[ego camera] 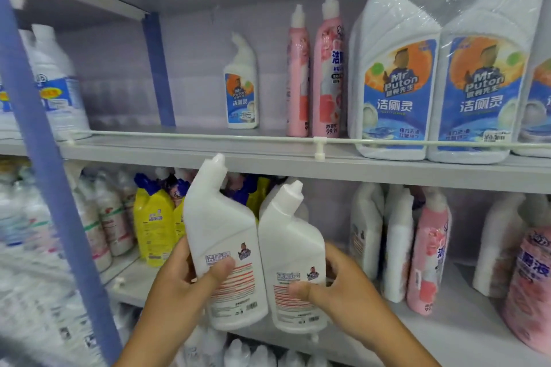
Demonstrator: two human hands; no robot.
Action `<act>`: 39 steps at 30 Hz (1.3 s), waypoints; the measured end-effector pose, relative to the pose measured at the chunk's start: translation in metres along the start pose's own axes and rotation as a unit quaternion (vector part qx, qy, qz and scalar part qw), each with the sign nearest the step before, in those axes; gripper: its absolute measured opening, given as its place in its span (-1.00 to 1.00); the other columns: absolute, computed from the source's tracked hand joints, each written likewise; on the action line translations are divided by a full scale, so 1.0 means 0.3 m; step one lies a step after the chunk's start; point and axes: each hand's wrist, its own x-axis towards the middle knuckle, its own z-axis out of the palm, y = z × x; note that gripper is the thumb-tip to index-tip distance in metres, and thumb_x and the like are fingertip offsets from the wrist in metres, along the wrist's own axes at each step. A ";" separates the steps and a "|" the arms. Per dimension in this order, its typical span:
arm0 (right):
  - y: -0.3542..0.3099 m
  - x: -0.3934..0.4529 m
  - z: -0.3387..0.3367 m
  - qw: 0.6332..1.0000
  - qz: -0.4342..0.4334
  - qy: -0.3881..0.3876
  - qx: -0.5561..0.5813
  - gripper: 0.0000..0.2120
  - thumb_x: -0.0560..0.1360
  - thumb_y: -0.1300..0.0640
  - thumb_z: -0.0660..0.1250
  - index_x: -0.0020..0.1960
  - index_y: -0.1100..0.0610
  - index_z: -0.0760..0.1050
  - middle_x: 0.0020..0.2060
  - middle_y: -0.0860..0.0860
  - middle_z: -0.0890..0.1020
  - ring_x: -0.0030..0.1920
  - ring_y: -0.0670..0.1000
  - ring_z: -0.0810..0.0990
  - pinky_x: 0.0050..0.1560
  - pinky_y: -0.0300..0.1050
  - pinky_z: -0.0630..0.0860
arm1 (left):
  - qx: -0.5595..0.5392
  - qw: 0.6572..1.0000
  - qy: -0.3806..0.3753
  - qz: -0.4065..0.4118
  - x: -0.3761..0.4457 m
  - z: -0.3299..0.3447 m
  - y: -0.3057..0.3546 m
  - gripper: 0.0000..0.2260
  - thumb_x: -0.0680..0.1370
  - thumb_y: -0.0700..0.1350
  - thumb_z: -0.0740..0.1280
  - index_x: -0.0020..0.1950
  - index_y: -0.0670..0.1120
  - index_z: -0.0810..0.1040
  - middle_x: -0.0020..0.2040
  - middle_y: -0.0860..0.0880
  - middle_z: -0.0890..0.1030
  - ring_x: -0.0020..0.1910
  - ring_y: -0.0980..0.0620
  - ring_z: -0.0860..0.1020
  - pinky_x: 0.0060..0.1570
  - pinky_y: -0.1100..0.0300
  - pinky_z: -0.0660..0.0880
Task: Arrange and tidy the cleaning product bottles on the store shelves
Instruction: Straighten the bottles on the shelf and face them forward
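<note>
Two white angled-neck bottles, left bottle and right bottle, touching side by side; left hand grips one, right hand the other, before lower shelf.

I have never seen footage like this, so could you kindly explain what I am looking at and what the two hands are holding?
There is no machine here. One wide-angle camera worn on a person's head looks forward and down at store shelves. The left hand holds one white angled-neck bottle, and the right hand holds a second white bottle beside it, back labels facing the camera. On the upper shelf stand a matching small bottle, two pink bottles and shrink-wrapped large jugs.
</note>
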 end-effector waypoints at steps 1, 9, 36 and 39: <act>-0.022 -0.014 0.007 1.000 -0.008 -0.005 0.004 -0.52 0.38 0.17 0.62 0.20 -0.12 0.55 0.03 -0.16 0.74 0.06 -0.14 0.71 0.08 -0.10 0.66 | -0.001 1.000 0.000 0.006 -0.016 -0.012 0.032 -0.60 0.37 -0.06 0.52 0.19 0.12 0.58 0.01 0.10 0.75 -0.03 0.12 0.72 -0.22 0.28 0.64; -0.361 -0.047 0.030 0.991 -0.122 -0.014 0.049 -0.59 0.35 0.10 0.60 0.16 -0.01 0.60 0.02 -0.06 0.76 0.05 -0.03 0.74 0.15 0.07 0.64 | 0.015 0.994 -0.001 0.112 -0.010 -0.117 0.345 -0.63 0.39 -0.05 0.45 0.19 0.08 0.59 0.03 0.05 0.76 -0.01 0.08 0.73 -0.16 0.29 0.64; -0.842 0.776 0.137 0.996 -0.006 0.073 -0.040 -0.67 0.50 0.24 0.49 0.24 0.11 0.59 0.08 0.09 0.75 0.12 0.16 0.72 0.29 0.27 0.54 | 0.113 0.976 -0.179 0.053 1.157 -0.446 0.540 -0.63 0.52 -0.10 0.53 0.26 0.06 0.50 0.01 0.02 0.76 0.01 -0.07 0.73 0.12 -0.20 0.63; -0.840 0.814 0.126 0.997 0.000 0.060 -0.044 -0.64 0.49 0.22 0.49 0.27 0.12 0.57 0.12 0.10 0.73 0.16 0.18 0.70 0.32 0.29 0.52 | 0.114 0.973 -0.197 0.036 1.196 -0.432 0.516 -0.60 0.52 -0.09 0.52 0.30 0.06 0.48 0.03 0.02 0.75 0.04 -0.09 0.71 0.10 -0.21 0.63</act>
